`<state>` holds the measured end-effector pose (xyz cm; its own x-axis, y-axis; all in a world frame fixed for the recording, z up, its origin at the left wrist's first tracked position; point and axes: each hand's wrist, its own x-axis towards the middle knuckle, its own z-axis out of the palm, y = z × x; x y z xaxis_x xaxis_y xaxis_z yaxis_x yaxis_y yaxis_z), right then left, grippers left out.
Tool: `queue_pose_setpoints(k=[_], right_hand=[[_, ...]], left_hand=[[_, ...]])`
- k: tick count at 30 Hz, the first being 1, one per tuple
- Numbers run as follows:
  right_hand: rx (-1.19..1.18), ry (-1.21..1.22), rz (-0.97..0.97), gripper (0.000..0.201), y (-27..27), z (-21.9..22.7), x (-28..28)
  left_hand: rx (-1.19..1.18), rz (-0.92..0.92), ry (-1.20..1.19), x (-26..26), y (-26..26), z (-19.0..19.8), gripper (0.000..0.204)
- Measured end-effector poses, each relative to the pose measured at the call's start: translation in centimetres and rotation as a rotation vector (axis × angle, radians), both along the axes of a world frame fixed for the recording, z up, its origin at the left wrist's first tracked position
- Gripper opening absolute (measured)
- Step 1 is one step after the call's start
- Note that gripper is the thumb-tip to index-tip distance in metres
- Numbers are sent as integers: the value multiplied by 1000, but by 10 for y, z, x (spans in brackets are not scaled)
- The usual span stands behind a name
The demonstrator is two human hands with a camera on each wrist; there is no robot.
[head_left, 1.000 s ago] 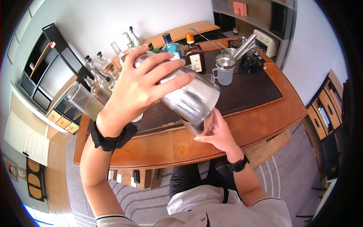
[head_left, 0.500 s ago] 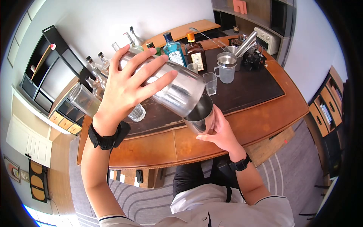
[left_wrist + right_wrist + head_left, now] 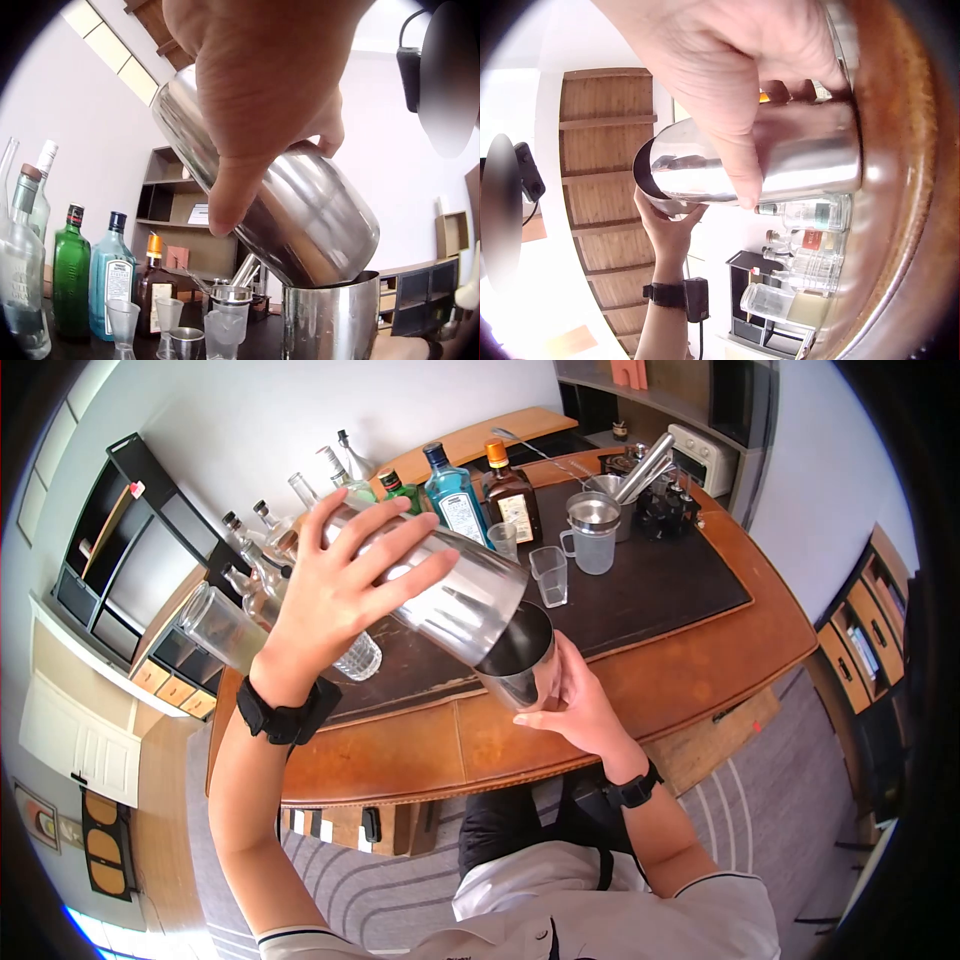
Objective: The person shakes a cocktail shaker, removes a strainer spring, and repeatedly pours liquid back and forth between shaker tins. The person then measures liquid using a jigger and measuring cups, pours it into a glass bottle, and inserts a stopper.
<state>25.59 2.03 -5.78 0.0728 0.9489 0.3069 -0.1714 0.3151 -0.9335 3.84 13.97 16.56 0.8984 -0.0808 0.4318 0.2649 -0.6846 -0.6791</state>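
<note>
My left hand (image 3: 350,575) grips a large steel shaker tin (image 3: 465,595), tilted with its lower end down to the right. The hand is wrapped over the tin from above, its thumb along the near side in the left wrist view. Below it, my right hand (image 3: 585,705) holds a smaller steel shaker tin (image 3: 330,322) around its side, mouth up. The larger tin's lower end overlaps the rim of the smaller one. The smaller tin's dark inside shows in the head view; what it contains is hidden. In the right wrist view its base is right at the leather-topped desk (image 3: 900,165).
Several bottles stand behind, including a blue bottle (image 3: 455,495), a brown bottle (image 3: 512,500) and a green bottle (image 3: 71,277). A clear jigger glass (image 3: 549,575), a jug with a strainer (image 3: 594,545) and a ridged tumbler (image 3: 360,658) are nearby. A large jar (image 3: 220,625) stands left.
The larger tin has shifted left with my left hand, uncovering the smaller tin's mouth and the clear glass behind. My right hand stays in nearly the same place, still holding the smaller tin.
</note>
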Motion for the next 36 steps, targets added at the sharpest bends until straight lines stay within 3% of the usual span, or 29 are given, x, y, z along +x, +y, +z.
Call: queue_pose_setpoints(k=[4,10,15,20,28,36], right_hand=[[27,46,6,106,-1,-1,0],[25,21,2,106,-1,0,0],[5,16,5,106,-3,1,1],[16,14,6,107,-1,-2,1],[-1,-6,11,109,-3,2,1],[-31,26,19,111,-4,2,0]], left_hand=[[49,-3,-38,-5,-3,11,58],[-221,-62,-57,3,-12,4,74],[-186,-31,-1,7,-10,-6,74],[24,0,0,-1,3,-1,72],[-149,-61,-43,1,-6,5,71],[-26,-16,11,1,-4,-2,60]])
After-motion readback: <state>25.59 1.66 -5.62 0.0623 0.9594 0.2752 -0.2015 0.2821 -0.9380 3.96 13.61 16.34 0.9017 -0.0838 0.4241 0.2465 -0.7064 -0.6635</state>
